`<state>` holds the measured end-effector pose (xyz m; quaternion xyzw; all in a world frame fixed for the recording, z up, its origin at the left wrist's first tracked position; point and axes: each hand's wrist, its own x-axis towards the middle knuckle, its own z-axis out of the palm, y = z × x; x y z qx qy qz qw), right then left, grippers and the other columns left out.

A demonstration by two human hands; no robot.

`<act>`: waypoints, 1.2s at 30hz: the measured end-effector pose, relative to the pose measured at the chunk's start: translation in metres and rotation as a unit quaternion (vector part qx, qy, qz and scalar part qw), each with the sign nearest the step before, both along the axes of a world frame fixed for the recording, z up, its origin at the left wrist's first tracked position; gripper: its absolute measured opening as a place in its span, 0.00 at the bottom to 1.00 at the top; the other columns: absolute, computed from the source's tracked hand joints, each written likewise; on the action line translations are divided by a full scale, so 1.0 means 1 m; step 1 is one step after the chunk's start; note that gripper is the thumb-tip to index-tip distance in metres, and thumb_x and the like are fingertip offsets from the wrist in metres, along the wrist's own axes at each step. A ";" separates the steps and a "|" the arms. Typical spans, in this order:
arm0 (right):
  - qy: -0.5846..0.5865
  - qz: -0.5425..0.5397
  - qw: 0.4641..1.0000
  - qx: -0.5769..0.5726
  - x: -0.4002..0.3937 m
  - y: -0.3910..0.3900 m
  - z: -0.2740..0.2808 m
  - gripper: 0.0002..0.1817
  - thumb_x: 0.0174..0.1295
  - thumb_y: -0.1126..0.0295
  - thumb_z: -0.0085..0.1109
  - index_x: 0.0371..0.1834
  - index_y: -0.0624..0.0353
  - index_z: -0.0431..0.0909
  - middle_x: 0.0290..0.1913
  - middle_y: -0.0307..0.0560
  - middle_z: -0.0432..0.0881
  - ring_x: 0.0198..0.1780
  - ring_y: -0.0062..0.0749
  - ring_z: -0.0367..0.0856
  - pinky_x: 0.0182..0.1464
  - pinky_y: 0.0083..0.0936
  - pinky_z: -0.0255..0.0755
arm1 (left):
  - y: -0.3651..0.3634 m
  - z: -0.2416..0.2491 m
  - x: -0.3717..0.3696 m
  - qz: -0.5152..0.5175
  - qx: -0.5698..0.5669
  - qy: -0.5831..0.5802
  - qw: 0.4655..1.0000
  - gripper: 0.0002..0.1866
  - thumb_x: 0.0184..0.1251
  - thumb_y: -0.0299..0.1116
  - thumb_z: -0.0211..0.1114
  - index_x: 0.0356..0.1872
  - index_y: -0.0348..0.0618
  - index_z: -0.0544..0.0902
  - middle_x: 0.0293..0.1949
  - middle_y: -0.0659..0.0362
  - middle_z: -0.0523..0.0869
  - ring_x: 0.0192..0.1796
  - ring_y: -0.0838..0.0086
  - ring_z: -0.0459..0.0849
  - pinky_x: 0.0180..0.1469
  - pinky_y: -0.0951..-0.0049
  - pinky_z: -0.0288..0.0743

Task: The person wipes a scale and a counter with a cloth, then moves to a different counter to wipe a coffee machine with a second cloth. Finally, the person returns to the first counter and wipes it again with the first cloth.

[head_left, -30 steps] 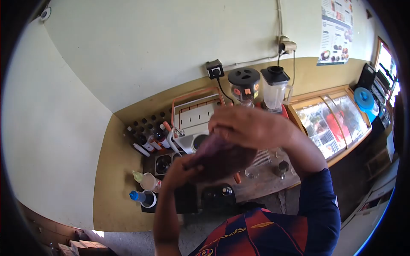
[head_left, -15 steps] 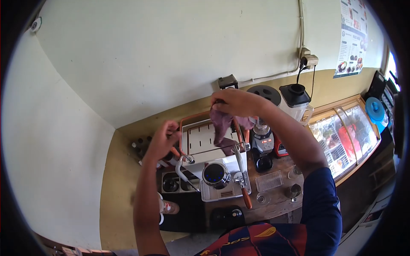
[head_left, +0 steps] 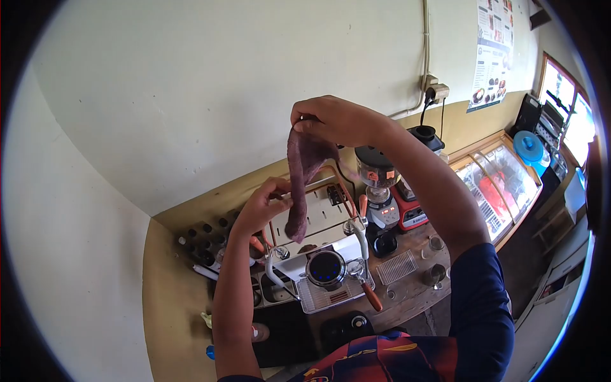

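A purple-brown cloth [head_left: 298, 172] hangs in folds over the top of an espresso machine [head_left: 318, 204]. My right hand [head_left: 328, 120] is closed on its upper corner, thumb against fingers. Lower down, at the cloth's left edge, my left hand [head_left: 264, 205] has its thumb and fingertips closed on the fabric. Below the cloth are the machine's slotted top tray, a round black gauge-like display [head_left: 326, 268], a steam wand [head_left: 272, 267] and a portafilter [head_left: 369, 293] with a wooden handle.
Right of the machine stand a coffee grinder [head_left: 380, 191] and a red-based blender [head_left: 410, 213]. Glasses [head_left: 435, 275] and a metal drip grid [head_left: 396, 270] sit on the wooden counter [head_left: 414, 299]. Bottles [head_left: 202, 242] crowd the left wall; a glass display case [head_left: 493, 184] stands farther right.
My right hand has lifted the cloth up and left, off the machine's top. My left hand has moved right to the cloth's edge. The view has shifted a little.
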<state>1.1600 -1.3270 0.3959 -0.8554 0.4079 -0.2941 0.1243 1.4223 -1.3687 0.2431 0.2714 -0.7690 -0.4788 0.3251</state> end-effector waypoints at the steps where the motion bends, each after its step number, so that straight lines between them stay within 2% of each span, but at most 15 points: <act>1: 0.004 -0.008 1.000 -0.020 0.002 -0.001 -0.004 0.09 0.73 0.68 0.54 0.45 0.63 0.76 0.40 0.54 0.81 0.46 0.49 0.79 0.51 0.41 0.72 | -0.013 -0.011 0.008 0.015 -0.032 -0.042 0.998 0.16 0.67 0.34 0.72 0.50 0.40 0.77 0.44 0.61 0.81 0.46 0.74 0.81 0.52 0.69 0.77; 2: 0.008 -0.015 0.999 -0.041 0.004 -0.004 -0.009 0.09 0.73 0.67 0.53 0.45 0.63 0.76 0.40 0.54 0.81 0.46 0.49 0.79 0.52 0.41 0.72 | -0.024 -0.020 0.016 0.030 -0.065 -0.084 0.994 0.19 0.66 0.37 0.74 0.50 0.40 0.77 0.45 0.59 0.81 0.47 0.71 0.82 0.53 0.67 0.78; 3: 0.010 -0.023 0.998 -0.063 0.004 -0.006 -0.013 0.09 0.73 0.67 0.53 0.45 0.63 0.76 0.40 0.53 0.81 0.46 0.49 0.79 0.52 0.41 0.71 | -0.032 -0.025 0.024 0.106 -0.094 -0.210 0.967 0.22 0.64 0.42 0.75 0.51 0.41 0.78 0.47 0.57 0.81 0.49 0.67 0.83 0.54 0.64 0.77; 5: 0.011 -0.021 0.997 -0.071 0.001 -0.007 -0.017 0.09 0.73 0.67 0.53 0.45 0.63 0.76 0.41 0.53 0.81 0.47 0.49 0.79 0.52 0.42 0.71 | -0.046 -0.037 0.042 0.249 -0.142 -0.444 0.849 0.30 0.59 0.53 0.77 0.52 0.41 0.78 0.50 0.51 0.81 0.53 0.58 0.83 0.56 0.59 0.77; 8: 0.016 -0.030 0.996 -0.078 -0.003 -0.004 -0.018 0.09 0.73 0.67 0.54 0.45 0.63 0.76 0.41 0.53 0.81 0.47 0.50 0.79 0.53 0.42 0.71 | -0.074 -0.098 0.078 0.310 -0.156 -0.475 0.809 0.36 0.52 0.63 0.77 0.50 0.42 0.79 0.54 0.44 0.80 0.58 0.50 0.81 0.58 0.55 0.76; 11: 0.026 -0.042 0.995 -0.086 -0.007 -0.001 -0.020 0.09 0.73 0.67 0.54 0.45 0.63 0.76 0.41 0.54 0.81 0.47 0.50 0.79 0.52 0.42 0.71 | -0.077 -0.097 0.088 0.287 -0.071 -0.472 0.831 0.40 0.50 0.68 0.75 0.50 0.42 0.79 0.55 0.43 0.79 0.62 0.48 0.78 0.62 0.53 0.73; 14: 0.030 -0.050 0.994 -0.093 -0.010 0.004 -0.018 0.09 0.73 0.67 0.54 0.44 0.64 0.76 0.40 0.54 0.81 0.46 0.50 0.79 0.52 0.42 0.72 | -0.077 -0.075 0.092 0.283 -0.011 -0.408 0.868 0.40 0.52 0.70 0.72 0.50 0.43 0.79 0.57 0.43 0.77 0.65 0.47 0.74 0.66 0.51 0.70; 17: 0.027 -0.039 0.993 -0.109 -0.010 0.002 -0.020 0.09 0.73 0.67 0.54 0.44 0.64 0.76 0.39 0.54 0.81 0.45 0.50 0.79 0.51 0.41 0.72 | -0.076 -0.078 0.090 0.272 -0.053 -0.462 0.842 0.42 0.51 0.72 0.71 0.52 0.42 0.79 0.58 0.43 0.77 0.66 0.46 0.74 0.68 0.49 0.67; 20: 0.020 -0.022 0.993 -0.113 -0.008 0.002 -0.021 0.10 0.73 0.67 0.54 0.44 0.64 0.76 0.39 0.54 0.81 0.44 0.50 0.79 0.50 0.41 0.72 | -0.075 -0.085 0.080 0.267 -0.059 -0.545 0.793 0.43 0.49 0.71 0.73 0.53 0.42 0.80 0.58 0.43 0.77 0.67 0.45 0.74 0.68 0.47 0.66; 26: 0.029 -0.018 0.995 -0.094 -0.004 0.011 -0.022 0.10 0.73 0.68 0.54 0.44 0.65 0.76 0.40 0.54 0.81 0.45 0.51 0.79 0.52 0.41 0.72 | -0.075 -0.087 0.082 0.291 -0.074 -0.534 0.790 0.44 0.49 0.70 0.74 0.55 0.40 0.79 0.59 0.42 0.76 0.67 0.45 0.73 0.69 0.46 0.65; 29: 0.031 -0.015 0.996 -0.087 -0.005 0.013 -0.022 0.09 0.73 0.68 0.54 0.44 0.65 0.76 0.40 0.54 0.81 0.46 0.51 0.79 0.53 0.42 0.72 | -0.079 -0.066 0.090 0.294 -0.009 -0.420 0.858 0.45 0.50 0.69 0.74 0.56 0.39 0.78 0.61 0.41 0.75 0.68 0.46 0.72 0.69 0.46 0.65; 32: 0.029 -0.011 0.995 -0.095 -0.005 0.011 -0.026 0.09 0.73 0.68 0.54 0.44 0.65 0.76 0.41 0.54 0.81 0.46 0.51 0.79 0.53 0.41 0.72 | -0.083 -0.068 0.092 0.280 0.001 -0.447 0.849 0.45 0.50 0.69 0.73 0.58 0.41 0.77 0.63 0.43 0.74 0.69 0.49 0.71 0.70 0.47 0.64; 35: 0.030 -0.010 0.995 -0.089 -0.003 0.012 -0.025 0.09 0.73 0.68 0.54 0.45 0.65 0.77 0.41 0.54 0.81 0.47 0.51 0.80 0.54 0.41 0.72 | -0.078 -0.084 0.086 0.293 -0.037 -0.525 0.798 0.45 0.50 0.71 0.73 0.58 0.43 0.77 0.63 0.45 0.75 0.70 0.50 0.71 0.70 0.47 0.64; 36: 0.032 -0.011 0.996 -0.084 -0.003 0.013 -0.024 0.09 0.73 0.68 0.54 0.45 0.64 0.77 0.41 0.53 0.81 0.47 0.51 0.80 0.54 0.41 0.72 | -0.079 -0.087 0.087 0.286 -0.022 -0.521 0.804 0.46 0.49 0.72 0.73 0.58 0.43 0.77 0.63 0.46 0.75 0.70 0.50 0.71 0.70 0.47 0.63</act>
